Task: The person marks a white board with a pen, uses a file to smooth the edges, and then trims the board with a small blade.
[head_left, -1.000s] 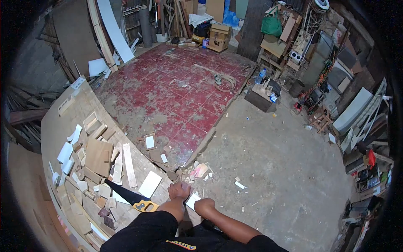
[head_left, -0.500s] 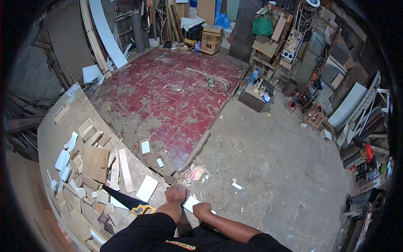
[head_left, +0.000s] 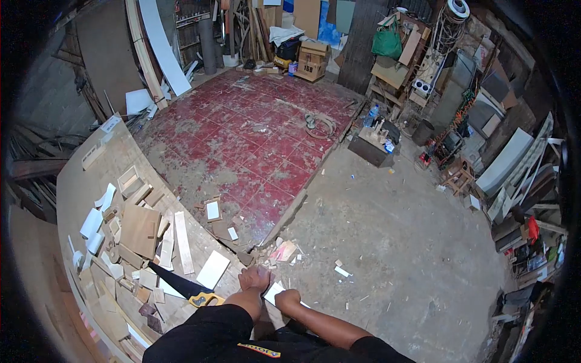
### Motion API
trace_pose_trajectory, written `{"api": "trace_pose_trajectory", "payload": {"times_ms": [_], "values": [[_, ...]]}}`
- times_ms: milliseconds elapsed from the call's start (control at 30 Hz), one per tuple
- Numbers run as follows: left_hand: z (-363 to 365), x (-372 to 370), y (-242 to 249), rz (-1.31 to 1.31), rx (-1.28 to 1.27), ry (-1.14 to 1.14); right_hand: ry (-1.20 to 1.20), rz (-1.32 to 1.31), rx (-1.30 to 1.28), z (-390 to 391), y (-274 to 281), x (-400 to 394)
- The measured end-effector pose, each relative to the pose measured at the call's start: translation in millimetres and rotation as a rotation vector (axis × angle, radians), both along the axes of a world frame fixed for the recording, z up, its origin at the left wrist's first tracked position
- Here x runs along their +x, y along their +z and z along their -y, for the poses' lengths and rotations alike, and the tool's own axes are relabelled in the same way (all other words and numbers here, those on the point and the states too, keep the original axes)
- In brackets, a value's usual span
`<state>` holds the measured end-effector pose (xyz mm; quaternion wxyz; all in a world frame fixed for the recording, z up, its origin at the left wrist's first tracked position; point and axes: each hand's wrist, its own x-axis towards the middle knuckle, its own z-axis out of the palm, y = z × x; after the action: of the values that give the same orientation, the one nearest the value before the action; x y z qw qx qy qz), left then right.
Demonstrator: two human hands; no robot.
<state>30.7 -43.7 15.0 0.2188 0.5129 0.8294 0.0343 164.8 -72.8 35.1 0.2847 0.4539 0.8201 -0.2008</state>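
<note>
The right hand [head_left: 287, 300] was closed on the white strip [head_left: 273, 293], which reached from that fist toward the curled left hand [head_left: 255, 278], whose hold could not be told

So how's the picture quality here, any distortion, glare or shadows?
In the head view, wide-angle distortion bows the workbench and the corners go black; the white panel looks nearly featureless; the far left is dim; the right hand shows little finger detail.

You have moderate, even light on the floor [head_left: 399, 242], soft shadows, heavy fisheye bending toward the black corners, and dim, indistinct edges.
</note>
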Motion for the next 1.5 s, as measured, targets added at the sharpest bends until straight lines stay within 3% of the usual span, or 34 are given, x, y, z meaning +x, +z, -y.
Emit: {"api": "trace_pose_trajectory", "payload": {"times_ms": [67,167,267,400,567,667,767,1000,1133,1200,1367,1467,1500], "values": [[2.9,-1.9,-5.7,0.016,-0.019,-0.002,-0.014,0.011,-0.028,-7.0,3.6,1.0],[2.5,-5.5,-25.2,-0.023,-0.017,-0.015,0.026,-0.01,-0.032,-12.6,61.9,-3.1],[1.7,-2.3,-25.1,-0.03,0.006,-0.038,-0.035,0.062,-0.03,-7.0,10.8,-10.2],[-2.1,-4.7,-20.1,0.002,-0.012,-0.027,-0.014,0.082,-0.023,-1.2,-13.2,-13.4],[4.2,-4.5,-26.7,0.0,0.037,-0.028,0.007,-0.03,-0.045,-13.0,77.0,-5.9],[1.6,-3.3,-22.6,0.001,0.04,-0.047,-0.066,0.116,-0.117,-10.0,15.3,-10.4],[2.1,-5.4,-25.7,0.027,0.066,0.007,-0.062,0.045,-0.016,0.8,-14.9,-4.3],[2.2,-3.7,-23.7,-0.03,0.065,-0.024,-0.029,-0.033,-0.063,-6.6,66.9,-3.6],[1.1,0.2,1.4,0.019,0.024,-0.016,-0.059,0.019,-0.085,-6.0,12.3,-12.8],[1.5,-0.4,3.7,0.024,0.037,-0.019,-0.217,0.11,-0.097,-8.5,-24.6,-20.3],[-2.5,-1.5,-9.2,-0.022,0.021,-0.015,-0.018,-0.049,-0.05,-7.4,48.9,-8.7],[0.2,0.5,-9.8,-0.014,-0.011,0.009,0.009,-0.089,-0.028,-2.6,63.4,-4.5],[-1.5,1.3,-9.4,-0.013,-0.006,0.009,-0.021,-0.037,-0.007,-1.7,45.9,-7.0]]}}
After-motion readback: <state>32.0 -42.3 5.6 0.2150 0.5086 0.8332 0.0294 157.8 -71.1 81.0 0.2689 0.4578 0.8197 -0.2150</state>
